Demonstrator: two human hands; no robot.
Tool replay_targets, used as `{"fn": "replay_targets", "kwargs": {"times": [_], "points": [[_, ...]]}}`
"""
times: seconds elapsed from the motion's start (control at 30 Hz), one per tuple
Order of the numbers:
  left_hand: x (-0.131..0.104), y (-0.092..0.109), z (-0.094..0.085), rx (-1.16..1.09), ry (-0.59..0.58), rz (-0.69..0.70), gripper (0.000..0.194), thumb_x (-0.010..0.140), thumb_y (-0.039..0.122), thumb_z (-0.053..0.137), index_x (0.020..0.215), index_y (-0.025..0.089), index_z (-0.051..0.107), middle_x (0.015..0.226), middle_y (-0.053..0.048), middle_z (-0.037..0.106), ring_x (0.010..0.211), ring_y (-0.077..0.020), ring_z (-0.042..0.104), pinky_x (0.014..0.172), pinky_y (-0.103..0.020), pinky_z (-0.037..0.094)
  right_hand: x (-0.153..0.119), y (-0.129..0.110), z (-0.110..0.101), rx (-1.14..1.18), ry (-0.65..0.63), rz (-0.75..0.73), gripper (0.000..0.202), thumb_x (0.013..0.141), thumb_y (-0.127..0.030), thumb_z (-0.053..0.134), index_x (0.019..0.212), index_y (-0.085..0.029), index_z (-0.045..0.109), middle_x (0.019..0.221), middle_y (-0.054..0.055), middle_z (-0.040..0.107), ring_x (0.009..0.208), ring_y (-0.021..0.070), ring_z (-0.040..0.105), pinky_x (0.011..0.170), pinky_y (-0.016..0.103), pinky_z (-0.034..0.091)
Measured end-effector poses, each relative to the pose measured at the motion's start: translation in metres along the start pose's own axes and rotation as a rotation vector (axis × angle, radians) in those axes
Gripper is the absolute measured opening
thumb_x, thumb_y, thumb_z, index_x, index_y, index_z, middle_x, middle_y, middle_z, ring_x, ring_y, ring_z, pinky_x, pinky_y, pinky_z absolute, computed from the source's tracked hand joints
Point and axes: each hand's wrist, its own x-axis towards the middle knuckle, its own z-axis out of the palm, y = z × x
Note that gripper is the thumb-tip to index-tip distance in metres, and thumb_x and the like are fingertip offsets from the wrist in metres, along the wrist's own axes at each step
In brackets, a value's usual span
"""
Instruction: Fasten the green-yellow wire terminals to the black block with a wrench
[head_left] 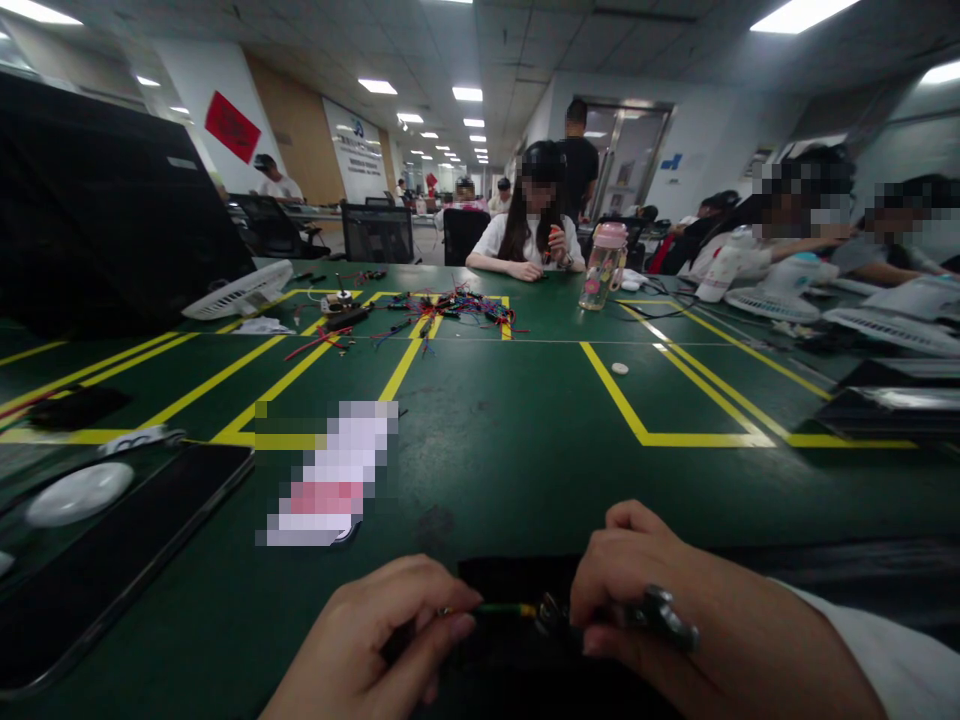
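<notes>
Btm-ctr, L hand pinching grn pc.

Pinched a thin green stick nearly level in the left hand, yellow at its right end — gripped a shiny metallic tool, blurred, in the right hand near that end.

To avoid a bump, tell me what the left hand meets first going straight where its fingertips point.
Beyond the thin green-and-yellow piece it pinches, probably the blurred shiny metal part at the right hand, though depth is unclear.
</notes>
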Motion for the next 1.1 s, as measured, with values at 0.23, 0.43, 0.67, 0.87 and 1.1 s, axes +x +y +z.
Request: {"fn": "replay_targets", "kwargs": {"times": [0.23, 0.43, 0.67, 0.87, 1.1], "points": [[-0.002, 0.0, 0.0, 0.012, -0.012, -0.004, 0.02, 0.093, 0.025, 0.048, 0.092, 0.024, 0.067, 0.079, 0.001, 0.061, 0.055, -0.0099, 0.061, 0.051, -0.016, 0.047, -0.008, 0.011, -0.002, 0.163, 0.126, -0.115, 0.01, 0.085, -0.015, 0.055, 0.085, -0.024, 0.06, 0.078, 0.0, 0.059, 0.07, 0.0173, 0.056, 0.06, 0.027, 0.045], [0.0, 0.0, -0.001, 0.02, -0.008, 0.001, 0.02, 0.094, 0.024, 0.047, 0.09, 0.023, 0.066, 0.08, 0.001, 0.061, 0.057, -0.0094, 0.061, 0.052, -0.015, 0.046, -0.01, 0.012, 0.001, 0.207, 0.166, -0.066, 0.009, 0.086, -0.02, 0.052, 0.084, -0.025, 0.059, 0.081, 0.0, 0.057, 0.064, 0.0161, 0.056, 0.057, 0.029, 0.043], [-0.001, 0.001, -0.001, 0.023, -0.019, 0.008, 0.02, 0.094, 0.023, 0.047, 0.089, 0.023, 0.066, 0.078, 0.001, 0.06, 0.056, -0.0093, 0.061, 0.052, -0.015, 0.046, -0.005, 0.014, 0.01, 0.163, 0.096, -0.106, 0.013, 0.08, -0.014, 0.054, 0.083, -0.026, 0.059, 0.075, 0.0, 0.061, 0.07, 0.0196, 0.055, 0.055, 0.026, 0.042], [-0.001, 0.002, -0.001, 0.005, -0.016, -0.002, 0.02, 0.094, 0.023, 0.046, 0.091, 0.024, 0.066, 0.079, 0.001, 0.06, 0.056, -0.0093, 0.061, 0.052, -0.015, 0.046, -0.004, 0.013, 0.004, 0.186, 0.081, -0.144, 0.013, 0.086, -0.016, 0.051, 0.083, -0.026, 0.06, 0.079, 0.0, 0.063, 0.08, 0.021, 0.054, 0.062, 0.029, 0.041], [-0.002, -0.002, 0.001, 0.006, -0.02, 0.006, 0.019, 0.093, 0.024, 0.047, 0.091, 0.023, 0.065, 0.08, 0.002, 0.06, 0.055, -0.0089, 0.061, 0.05, -0.015, 0.046, -0.003, 0.013, -0.006, 0.23, 0.013, -0.172, 0.013, 0.09, -0.016, 0.052, 0.089, -0.025, 0.061, 0.083, -0.002, 0.062, 0.08, 0.0176, 0.056, 0.07, 0.029, 0.043]]}}
